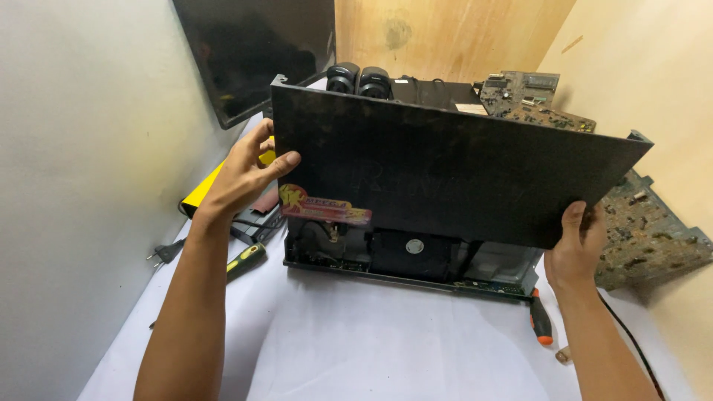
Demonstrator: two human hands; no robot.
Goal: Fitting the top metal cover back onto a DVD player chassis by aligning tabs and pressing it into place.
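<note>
Both forearms come up from the bottom edge, over a white tabletop (386, 341) with plenty of bare room in front. Far left there's a black plug (169, 252) near the grey wall, then a green-handled screwdriver (245, 261) half tucked behind the left arm. Left hand (249, 172) is clamped on the left edge of a big black cover panel (445, 174), thumb on the front face, fingers wrapped behind. Panel is tilted up off the open device chassis (408, 260) underneath, so you only see a strip of the insides below its lower edge. Right hand (578, 241) grips the lower right corner, fingers hidden behind it. An orange-tipped screwdriver (540, 321) lies just beside that wrist. Green circuit boards (646, 238) sit at the right, partly cut off by the panel.
</note>
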